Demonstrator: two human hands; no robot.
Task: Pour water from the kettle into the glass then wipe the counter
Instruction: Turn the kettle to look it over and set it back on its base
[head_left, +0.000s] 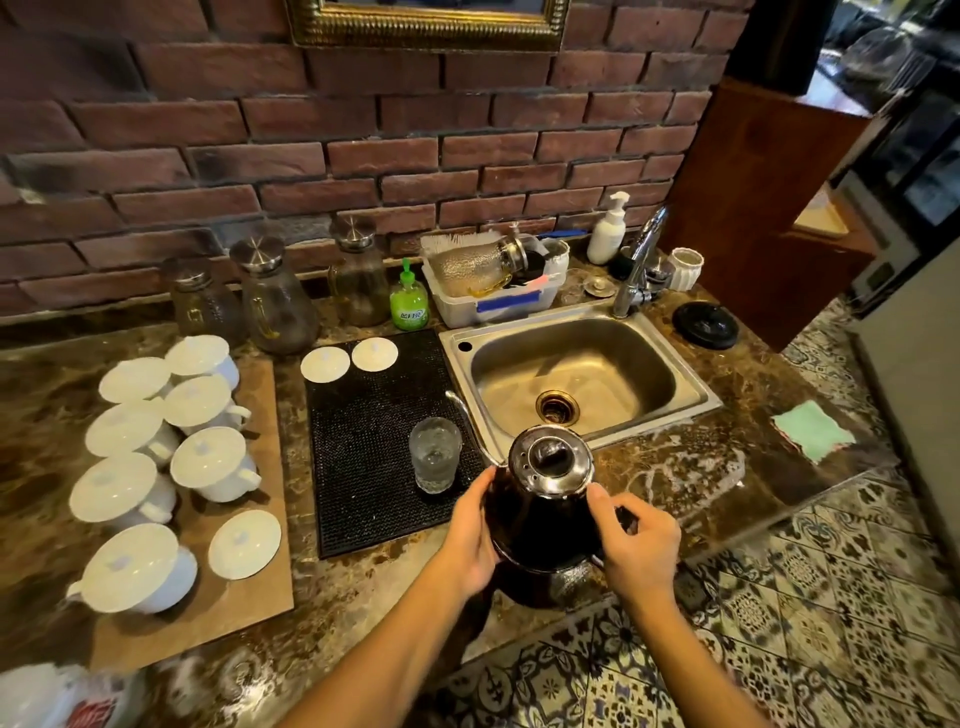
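Your left hand (470, 535) cups the kettle (545, 499) by its body, and your right hand (641, 551) curls its fingers at the handle with the thumb raised, low in mid-frame at the counter's front edge. Expect a rigid, slick, probably water-heavy load, so carry it by the handle, since the body may be hot. A fragile glass (435, 454) stands just left on the black mat (363, 493). Count one kettle, one glass, one green cloth (813, 430) at right, and seven lidded cups (213, 457) at left.

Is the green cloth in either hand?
No, the green cloth lies on the counter right of the sink; the left hand and right hand hold the kettle.
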